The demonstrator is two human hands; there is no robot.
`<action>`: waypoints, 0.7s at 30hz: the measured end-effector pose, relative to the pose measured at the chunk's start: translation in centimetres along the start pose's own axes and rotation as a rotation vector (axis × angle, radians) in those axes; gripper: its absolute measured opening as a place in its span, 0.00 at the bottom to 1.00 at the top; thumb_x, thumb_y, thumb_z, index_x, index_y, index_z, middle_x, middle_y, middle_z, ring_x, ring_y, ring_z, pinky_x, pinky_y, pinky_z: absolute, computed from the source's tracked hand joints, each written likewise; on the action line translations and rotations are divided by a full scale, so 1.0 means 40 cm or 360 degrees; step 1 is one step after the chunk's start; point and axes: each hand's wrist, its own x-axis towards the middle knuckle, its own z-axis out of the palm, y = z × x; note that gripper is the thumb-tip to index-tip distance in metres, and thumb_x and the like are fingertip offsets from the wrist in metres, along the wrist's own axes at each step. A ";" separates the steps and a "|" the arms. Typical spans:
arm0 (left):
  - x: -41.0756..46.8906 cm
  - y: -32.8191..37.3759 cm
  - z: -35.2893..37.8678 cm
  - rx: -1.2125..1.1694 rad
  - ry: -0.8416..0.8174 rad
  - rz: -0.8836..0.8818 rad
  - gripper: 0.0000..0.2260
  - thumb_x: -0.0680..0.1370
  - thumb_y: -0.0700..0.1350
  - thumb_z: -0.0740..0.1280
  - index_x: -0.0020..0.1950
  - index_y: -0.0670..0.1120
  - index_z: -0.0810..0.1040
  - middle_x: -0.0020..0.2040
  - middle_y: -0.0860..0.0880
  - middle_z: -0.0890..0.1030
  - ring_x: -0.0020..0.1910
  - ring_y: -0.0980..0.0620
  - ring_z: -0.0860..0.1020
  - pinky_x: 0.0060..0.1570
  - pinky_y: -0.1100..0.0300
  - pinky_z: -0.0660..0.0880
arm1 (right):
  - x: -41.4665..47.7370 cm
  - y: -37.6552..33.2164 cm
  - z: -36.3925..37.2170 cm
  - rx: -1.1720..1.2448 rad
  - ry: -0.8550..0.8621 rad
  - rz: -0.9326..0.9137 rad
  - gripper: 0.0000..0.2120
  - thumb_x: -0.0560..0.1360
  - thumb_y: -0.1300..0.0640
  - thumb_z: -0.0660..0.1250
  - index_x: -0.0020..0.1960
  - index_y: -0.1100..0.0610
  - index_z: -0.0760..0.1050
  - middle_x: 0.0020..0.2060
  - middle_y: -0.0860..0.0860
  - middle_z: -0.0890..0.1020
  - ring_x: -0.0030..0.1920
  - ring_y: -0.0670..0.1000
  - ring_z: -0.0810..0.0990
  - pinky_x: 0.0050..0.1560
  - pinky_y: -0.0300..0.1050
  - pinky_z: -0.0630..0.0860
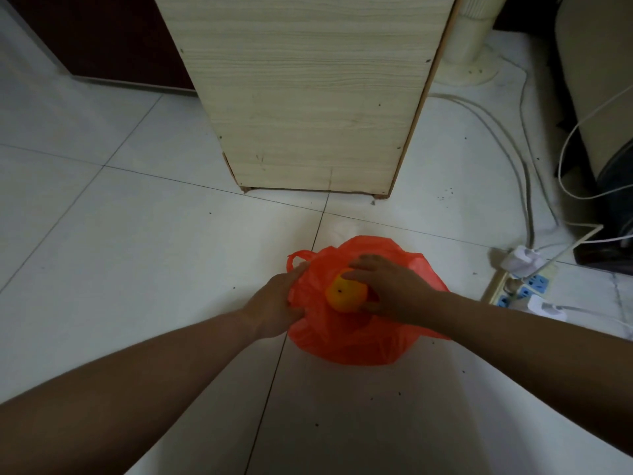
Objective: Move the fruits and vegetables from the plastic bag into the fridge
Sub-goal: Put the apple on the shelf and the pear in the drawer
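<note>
1. Right hand (394, 291): fingers curled over an orange fruit (344, 293), thumb at its near side. Closed round it, full grip.
2. Fruit is at the mouth of the red plastic bag (359, 342), top centre, dark stem dot facing up.
3. Left hand (275, 303): on the bag's left edge, fingers closed on the plastic and holding the rim. It is just on the near side of the bag's handle loop (298, 258).
4. Bag sits on the white tiled floor (137, 234), over a grout line. The plastic hides the rest of the contents, so I can't tell what else is inside.
5. Beyond the bag: a light wood cabinet (308, 97) stands on the floor, well apart.
6. Right of the bag: a power strip (524, 286) with plugs in it, and white cables (524, 166) running off beyond it.
</note>
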 end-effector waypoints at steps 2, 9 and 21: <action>0.000 -0.006 -0.004 0.0113 -0.0030 0.0021 0.33 0.75 0.37 0.66 0.75 0.52 0.54 0.64 0.47 0.73 0.53 0.58 0.70 0.51 0.70 0.68 | 0.006 0.004 0.001 0.0006 -0.0014 0.0012 0.32 0.72 0.52 0.70 0.72 0.46 0.61 0.74 0.47 0.61 0.75 0.51 0.55 0.70 0.54 0.65; 0.011 -0.021 -0.003 0.0147 -0.0040 -0.0025 0.33 0.76 0.40 0.66 0.76 0.50 0.52 0.66 0.46 0.71 0.58 0.53 0.71 0.55 0.67 0.67 | 0.025 0.001 0.002 -0.0037 -0.0103 0.0038 0.35 0.72 0.50 0.69 0.74 0.45 0.56 0.75 0.47 0.59 0.75 0.52 0.55 0.70 0.53 0.63; 0.015 -0.014 -0.018 0.0096 0.0029 -0.0044 0.30 0.76 0.39 0.65 0.75 0.50 0.55 0.62 0.50 0.71 0.55 0.57 0.69 0.50 0.72 0.64 | 0.022 0.017 0.016 -0.0086 -0.0055 -0.0084 0.36 0.72 0.51 0.70 0.75 0.47 0.55 0.74 0.48 0.61 0.75 0.52 0.55 0.73 0.54 0.60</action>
